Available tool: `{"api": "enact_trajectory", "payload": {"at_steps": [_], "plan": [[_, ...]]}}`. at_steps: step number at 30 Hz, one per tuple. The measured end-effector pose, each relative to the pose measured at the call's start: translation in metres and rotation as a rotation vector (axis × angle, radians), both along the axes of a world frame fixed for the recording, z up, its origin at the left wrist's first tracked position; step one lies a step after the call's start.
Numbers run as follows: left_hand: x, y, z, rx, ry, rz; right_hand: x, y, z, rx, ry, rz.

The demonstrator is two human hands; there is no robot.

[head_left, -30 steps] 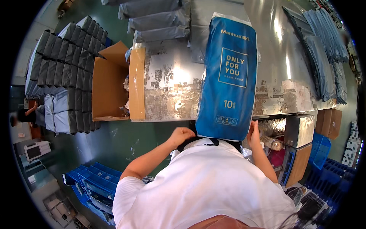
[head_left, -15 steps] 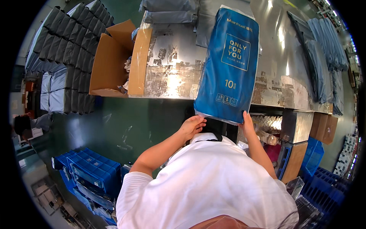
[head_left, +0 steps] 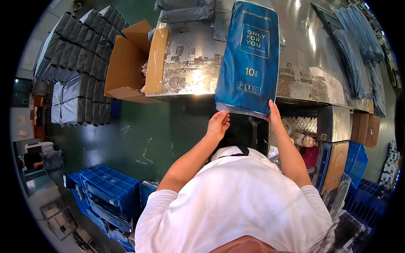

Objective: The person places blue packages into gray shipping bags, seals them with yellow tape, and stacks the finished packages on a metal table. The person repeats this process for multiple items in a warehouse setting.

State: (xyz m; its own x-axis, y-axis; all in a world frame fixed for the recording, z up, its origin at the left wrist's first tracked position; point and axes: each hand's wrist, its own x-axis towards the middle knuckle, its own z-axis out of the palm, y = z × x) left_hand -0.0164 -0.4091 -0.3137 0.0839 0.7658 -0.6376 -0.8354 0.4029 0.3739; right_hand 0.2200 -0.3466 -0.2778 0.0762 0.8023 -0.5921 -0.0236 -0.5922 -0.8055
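A large blue plastic-wrapped package [head_left: 249, 55] with pale printing lies lengthwise on the metal-topped table [head_left: 192, 63]. Its near end juts over the front edge and finishes in a whitish clear plastic seam. At the left corner of that seam, my left hand [head_left: 218, 123] is closed in a pinch on the plastic. My right hand [head_left: 274, 115] grips the opposite near corner, thumb up along the side, its other fingers partly hidden beneath the package.
An open cardboard box [head_left: 126, 69] stands left of the package. Grey wrapped bundles [head_left: 80, 46] are stacked farther left. Flat grey-blue plastic bags [head_left: 356, 63] lie along the table's right side. Blue crates [head_left: 109, 187] sit on the floor at lower left; below the table's right part is a metal box [head_left: 333, 123].
Both forearms reach farther forward, and package and hands appear higher in the picture. The whole view has also shifted a little. Both hands keep to the package's near corners.
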Motion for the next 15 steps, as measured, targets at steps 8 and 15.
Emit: {"api": "enact_trajectory", "payload": {"at_steps": [8, 15], "plan": [[0.01, 0.004, 0.014, 0.036, 0.147, 0.043, 0.002, 0.0, -0.007, 0.016, 0.036, 0.0], [0.002, 0.006, -0.002, 0.022, -0.129, -0.074, 0.002, -0.003, -0.003, -0.042, 0.038, -0.015]]}}
